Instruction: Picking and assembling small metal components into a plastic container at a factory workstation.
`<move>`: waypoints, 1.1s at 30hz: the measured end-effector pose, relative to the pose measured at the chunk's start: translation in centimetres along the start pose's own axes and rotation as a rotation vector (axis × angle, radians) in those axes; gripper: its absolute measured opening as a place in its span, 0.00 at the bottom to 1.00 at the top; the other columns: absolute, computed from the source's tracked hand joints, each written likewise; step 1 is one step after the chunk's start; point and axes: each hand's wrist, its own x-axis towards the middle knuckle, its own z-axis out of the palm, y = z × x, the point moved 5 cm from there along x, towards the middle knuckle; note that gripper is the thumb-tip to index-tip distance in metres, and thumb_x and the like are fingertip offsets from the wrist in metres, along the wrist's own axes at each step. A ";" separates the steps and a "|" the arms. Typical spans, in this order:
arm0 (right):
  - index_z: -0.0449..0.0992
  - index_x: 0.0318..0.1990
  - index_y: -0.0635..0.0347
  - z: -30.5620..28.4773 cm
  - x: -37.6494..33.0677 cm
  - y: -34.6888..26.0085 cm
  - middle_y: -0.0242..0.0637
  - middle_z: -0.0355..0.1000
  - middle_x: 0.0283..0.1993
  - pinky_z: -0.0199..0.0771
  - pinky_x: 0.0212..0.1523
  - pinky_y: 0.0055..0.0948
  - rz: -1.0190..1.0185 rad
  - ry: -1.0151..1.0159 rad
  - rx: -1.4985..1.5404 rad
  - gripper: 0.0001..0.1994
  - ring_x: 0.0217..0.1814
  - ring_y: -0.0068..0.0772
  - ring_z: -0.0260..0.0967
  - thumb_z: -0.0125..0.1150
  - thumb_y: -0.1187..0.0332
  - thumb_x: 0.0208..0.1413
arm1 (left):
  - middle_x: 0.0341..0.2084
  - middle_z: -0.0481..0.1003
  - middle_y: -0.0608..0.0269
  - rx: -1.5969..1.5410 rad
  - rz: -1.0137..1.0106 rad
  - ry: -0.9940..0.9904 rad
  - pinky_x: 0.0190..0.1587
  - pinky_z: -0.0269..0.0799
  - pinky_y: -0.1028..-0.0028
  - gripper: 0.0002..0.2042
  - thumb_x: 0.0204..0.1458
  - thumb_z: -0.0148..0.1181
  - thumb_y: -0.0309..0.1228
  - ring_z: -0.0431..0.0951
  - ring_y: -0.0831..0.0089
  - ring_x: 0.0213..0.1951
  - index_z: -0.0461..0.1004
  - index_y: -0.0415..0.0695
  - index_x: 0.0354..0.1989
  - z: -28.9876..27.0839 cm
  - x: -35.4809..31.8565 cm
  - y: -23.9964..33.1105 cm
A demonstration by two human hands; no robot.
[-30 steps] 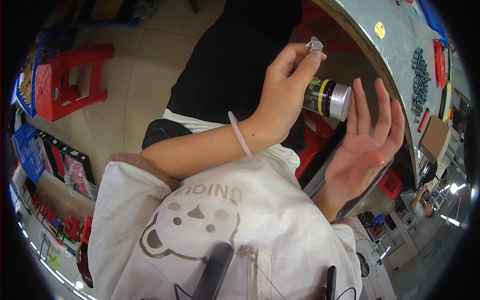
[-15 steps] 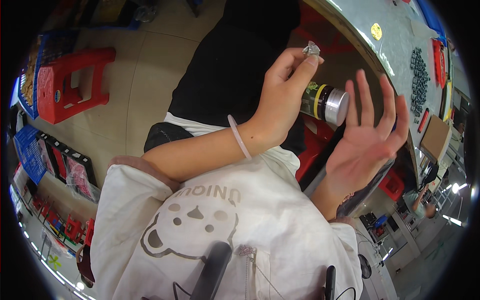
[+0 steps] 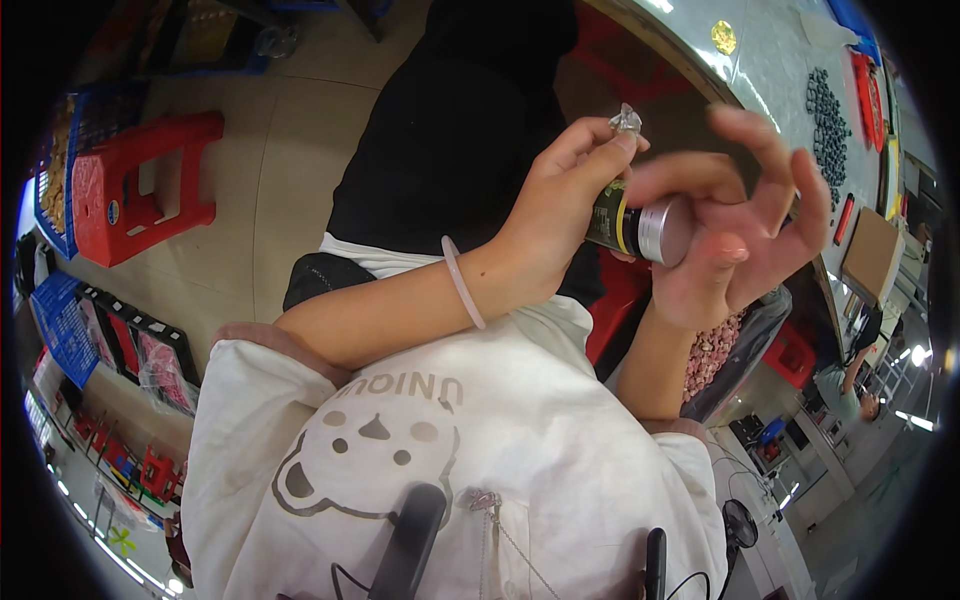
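My left hand (image 3: pixel 550 210) is closed, its lower fingers wrapped round a small dark jar (image 3: pixel 612 220) with a yellow-green label, tilted on its side. Between that hand's thumb and forefinger is a pinched crumpled piece of silvery foil (image 3: pixel 626 119). The jar's silver lid (image 3: pixel 665 231) points right, toward my right hand (image 3: pixel 748 235). The right hand is open, its fingers apart and partly bent, the palm facing up beside the lid. One blurred right finger reaches across above the jar's neck; whether it touches cannot be made out.
To the right, a grey table (image 3: pixel 760 85) bears a yellow round piece (image 3: pixel 723 38), many small dark pieces (image 3: pixel 828 130), a red tray (image 3: pixel 868 100) and a brown cardboard box (image 3: pixel 872 257). Pinkish bits (image 3: pixel 712 358) fill a container by my right forearm. A red stool (image 3: pixel 145 190) stands left.
My right hand's fingers have bent inward, one now across the jar near the lid. My left hand, with jar and foil, sits slightly lower in view.
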 end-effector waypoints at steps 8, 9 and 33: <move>0.48 0.57 0.63 0.6 -1.4 0.6 0.55 0.64 0.42 0.73 0.27 0.24 0.203 0.293 -0.037 0.27 0.22 0.29 0.70 0.53 0.63 0.57 | 0.29 0.69 0.72 0.096 0.170 0.066 0.37 0.67 0.81 0.09 0.56 0.51 0.36 0.70 0.83 0.35 0.68 0.46 0.40 -1.2 0.5 0.0; 0.47 0.57 0.63 0.5 -1.4 0.5 0.54 0.64 0.41 0.73 0.28 0.25 0.188 0.316 -0.098 0.26 0.22 0.30 0.70 0.52 0.64 0.58 | 0.30 0.69 0.70 0.080 0.149 0.056 0.38 0.65 0.81 0.09 0.55 0.51 0.36 0.68 0.83 0.35 0.69 0.44 0.39 -0.9 0.6 0.0; 0.53 0.55 0.60 0.5 0.0 -1.1 0.49 0.63 0.38 0.73 0.28 0.21 -0.137 -0.243 -0.131 0.28 0.26 0.27 0.69 0.57 0.56 0.54 | 0.24 0.69 0.67 0.085 -0.167 -0.071 0.13 0.65 0.81 0.10 0.57 0.47 0.40 0.72 0.80 0.21 0.66 0.48 0.39 0.8 -0.2 -0.1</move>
